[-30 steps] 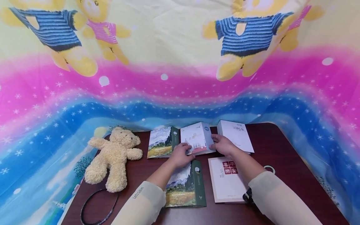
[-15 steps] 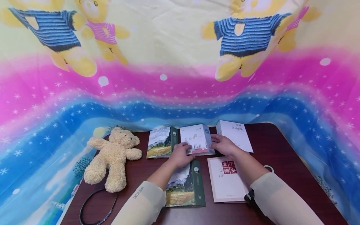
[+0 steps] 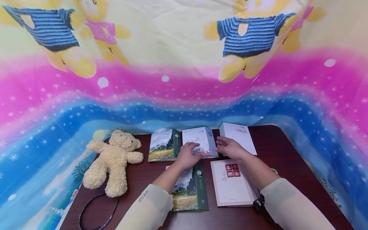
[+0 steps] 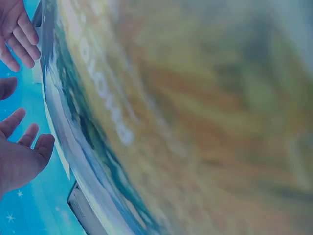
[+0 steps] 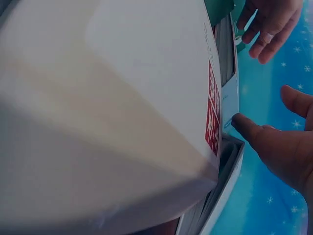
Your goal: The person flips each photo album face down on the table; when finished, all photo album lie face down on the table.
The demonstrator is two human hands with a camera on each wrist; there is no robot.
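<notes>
A white book with a pale blue spine (image 3: 199,140) lies at the back middle of the dark wooden table (image 3: 287,153). My left hand (image 3: 188,155) rests flat on its near part with relaxed fingers. My right hand (image 3: 229,147) touches its right edge with fingers out; the right wrist view shows the thumb (image 5: 247,128) against the blue spine (image 5: 229,105). In that view my left hand's fingers (image 5: 271,22) show at the top right. In the left wrist view my left hand (image 4: 22,156) is open beside a blurred landscape cover (image 4: 186,117).
A landscape-cover album (image 3: 162,145) lies left of the book and a white book (image 3: 238,136) right of it. Nearer me lie a second landscape album (image 3: 189,188) and a white book with red characters (image 3: 231,182). A teddy bear (image 3: 112,161) and a black cable loop (image 3: 97,212) are at the left.
The blue-spined book, tilted up a little before, now lies lower on the table. My left hand has slid further onto its cover; my right hand stays at its right edge.
</notes>
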